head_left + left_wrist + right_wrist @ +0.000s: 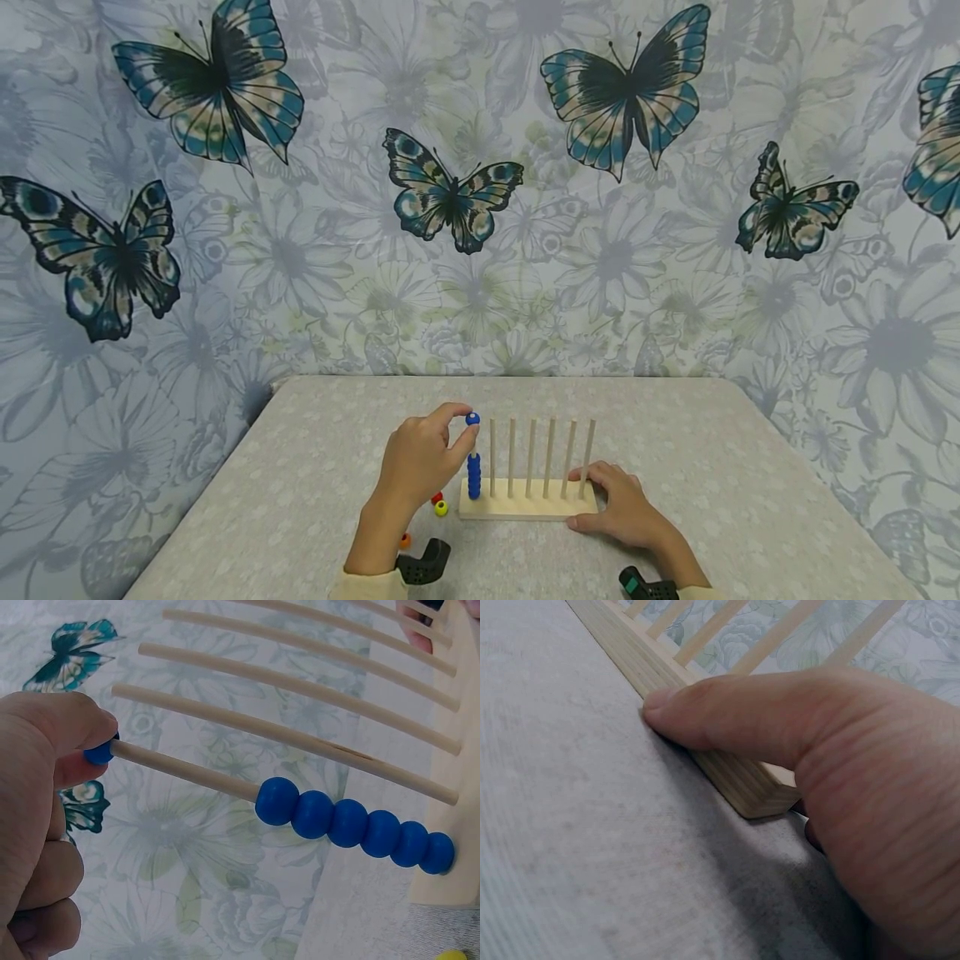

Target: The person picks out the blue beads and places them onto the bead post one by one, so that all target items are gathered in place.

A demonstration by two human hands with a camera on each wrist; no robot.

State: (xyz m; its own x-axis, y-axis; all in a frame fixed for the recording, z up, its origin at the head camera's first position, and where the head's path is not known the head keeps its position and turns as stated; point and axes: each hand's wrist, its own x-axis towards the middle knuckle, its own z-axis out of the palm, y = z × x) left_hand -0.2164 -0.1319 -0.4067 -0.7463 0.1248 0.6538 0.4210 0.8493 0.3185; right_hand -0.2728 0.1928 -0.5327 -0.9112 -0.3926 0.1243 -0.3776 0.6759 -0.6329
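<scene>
My left hand [422, 454] pinches a blue bead [99, 754] between thumb and index finger at the top of the leftmost peg [187, 771]. The peg's tip appears to be in the bead's hole. Lower on that peg sits a stack of several blue beads [474, 477], reaching down to the wooden base [517, 505]. The other upright pegs [531, 458] of the stand are bare. At the base's right end my right hand [626, 507] grips it, its thumb [727, 712] along the front edge and fingers behind.
On the table [315, 442], left of the stand, lie a red bead [437, 497] and a yellow bead [442, 508]. An orange bead [405, 541] is partly hidden by the left wrist. Behind the table rises a butterfly-patterned wall [480, 308].
</scene>
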